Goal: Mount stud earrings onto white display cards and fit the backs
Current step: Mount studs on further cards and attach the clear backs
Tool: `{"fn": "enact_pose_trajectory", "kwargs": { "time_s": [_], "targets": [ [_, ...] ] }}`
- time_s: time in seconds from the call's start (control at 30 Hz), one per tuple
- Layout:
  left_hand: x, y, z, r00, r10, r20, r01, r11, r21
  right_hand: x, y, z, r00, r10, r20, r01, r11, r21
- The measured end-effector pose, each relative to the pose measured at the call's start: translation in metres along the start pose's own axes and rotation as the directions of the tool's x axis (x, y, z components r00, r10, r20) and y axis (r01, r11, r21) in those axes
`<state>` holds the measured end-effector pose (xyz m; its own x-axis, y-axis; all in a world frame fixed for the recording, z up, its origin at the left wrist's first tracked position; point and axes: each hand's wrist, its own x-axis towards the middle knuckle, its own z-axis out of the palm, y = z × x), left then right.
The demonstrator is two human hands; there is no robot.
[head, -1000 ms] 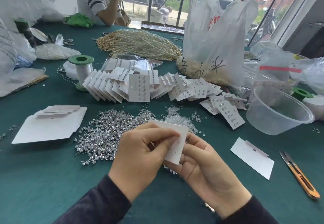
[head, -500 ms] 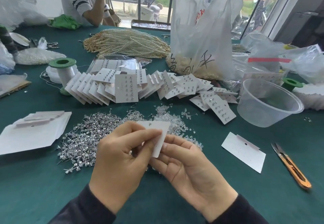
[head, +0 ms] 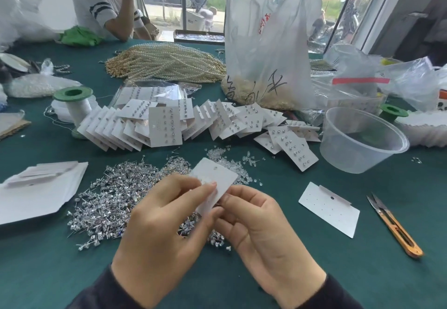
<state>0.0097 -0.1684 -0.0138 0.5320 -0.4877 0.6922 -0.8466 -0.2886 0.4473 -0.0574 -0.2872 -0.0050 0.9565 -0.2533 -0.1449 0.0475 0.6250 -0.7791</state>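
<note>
A white display card (head: 215, 178) is held tilted above the table between both hands, its hang hole toward the far end. My left hand (head: 164, 231) pinches its left edge with thumb and forefinger. My right hand (head: 261, 233) grips the card's lower edge from the right. A pile of silver stud earrings (head: 113, 199) lies under and to the left of my hands. Clear earring backs (head: 229, 161) are scattered just beyond the card. Whether a stud sits in the card is hidden by my fingers.
Finished cards (head: 167, 124) fan across the middle. Blank cards (head: 41, 185) lie at left, one loose blank card (head: 329, 209) at right. Orange thread snips (head: 396, 228), a clear plastic tub (head: 362, 139), a green spool (head: 75, 100), pearl strands (head: 164, 61), plastic bags (head: 268, 49) and another person (head: 104, 6) surround them.
The card has turned from near edge-on to flatter, showing its broad face. The camera view has shifted slightly; both hands keep hold of the card.
</note>
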Motion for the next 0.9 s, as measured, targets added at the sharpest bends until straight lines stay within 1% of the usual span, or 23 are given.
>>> {"fn": "enact_pose_trajectory", "kwargs": {
  "time_s": [0.07,0.13,0.2,0.23,0.27,0.3,0.33,0.37,0.4,0.43,0.47,0.5,0.53,0.57,0.6,0.63,0.77,0.87,0.9],
  "targets": [
    [0.0,-0.002,0.0,0.999,0.037,-0.03,-0.036,0.999,0.036,-0.001,0.002,0.0,0.996,-0.091,0.003,0.09,0.987,-0.136],
    [0.0,-0.002,0.0,0.998,0.025,-0.053,-0.024,0.999,0.026,0.0,0.007,0.001,0.972,-0.235,0.024,0.229,0.91,-0.345],
    [0.0,-0.003,-0.002,0.995,-0.046,-0.091,0.041,0.998,-0.052,0.003,0.014,0.004,0.909,-0.409,0.079,0.389,0.764,-0.515],
    [0.0,-0.003,-0.004,0.985,-0.121,-0.124,0.107,0.988,-0.114,0.004,0.016,0.005,0.862,-0.489,0.134,0.469,0.67,-0.576],
    [0.002,-0.004,-0.006,0.961,-0.227,-0.16,0.194,0.961,-0.194,0.006,0.018,0.005,0.812,-0.547,0.205,0.537,0.563,-0.629],
    [0.005,-0.004,-0.007,0.914,-0.362,-0.184,0.299,0.907,-0.296,0.007,0.019,0.005,0.767,-0.583,0.27,0.579,0.444,-0.684],
    [0.007,-0.005,-0.008,0.841,-0.508,-0.185,0.395,0.811,-0.431,0.009,0.019,0.002,0.729,-0.608,0.316,0.583,0.308,-0.752],
    [0.009,-0.008,-0.008,0.752,-0.641,-0.157,0.453,0.675,-0.583,0.01,0.019,-0.003,0.706,-0.621,0.341,0.532,0.148,-0.834],
    [0.01,-0.013,-0.007,0.655,-0.75,-0.089,0.482,0.506,-0.715,0.012,0.018,-0.009,0.706,-0.618,0.345,0.422,-0.024,-0.906],
    [0.012,-0.018,-0.008,0.56,-0.828,-0.006,0.502,0.345,-0.793,0.013,0.016,-0.013,0.732,-0.599,0.325,0.281,-0.169,-0.945],
    [0.013,-0.023,-0.01,0.482,-0.872,0.085,0.514,0.203,-0.834,0.014,0.016,-0.017,0.779,-0.559,0.284,0.154,-0.269,-0.951],
    [0.014,-0.027,-0.012,0.423,-0.893,0.157,0.514,0.093,-0.853,0.015,0.017,-0.02,0.829,-0.507,0.236,0.075,-0.318,-0.945],
    [0.015,-0.029,-0.015,0.383,-0.898,0.215,0.507,0.01,-0.862,0.017,0.018,-0.023,0.862,-0.469,0.193,0.04,-0.316,-0.948],
    [0.016,-0.03,-0.016,0.366,-0.895,0.255,0.494,-0.046,-0.869,0.019,0.019,-0.024,0.876,-0.454,0.164,0.032,-0.285,-0.958],
    [0.016,-0.03,-0.017,0.36,-0.89,0.28,0.486,-0.077,-0.871,0.02,0.018,-0.024,0.876,-0.458,0.153,0.036,-0.255,-0.966],
    [0.017,-0.03,-0.018,0.357,-0.887,0.294,0.49,-0.09,-0.867,0.022,0.018,-0.023,0.87,-0.47,0.152,0.04,-0.24,-0.97],
    [0.015,-0.023,-0.016,0.37,-0.854,0.366,0.547,-0.118,-0.829,0.027,0.017,-0.026,0.872,-0.47,0.132,0.016,-0.244,-0.97],
    [0.015,-0.02,-0.013,0.357,-0.837,0.415,0.58,-0.15,-0.801,0.031,0.015,-0.027,0.88,-0.454,0.138,0.029,-0.239,-0.971],
    [0.016,-0.019,-0.013,0.358,-0.831,0.425,0.584,-0.156,-0.797,0.032,0.014,-0.026,0.881,-0.448,0.15,0.036,-0.252,-0.967]
  ]
}}
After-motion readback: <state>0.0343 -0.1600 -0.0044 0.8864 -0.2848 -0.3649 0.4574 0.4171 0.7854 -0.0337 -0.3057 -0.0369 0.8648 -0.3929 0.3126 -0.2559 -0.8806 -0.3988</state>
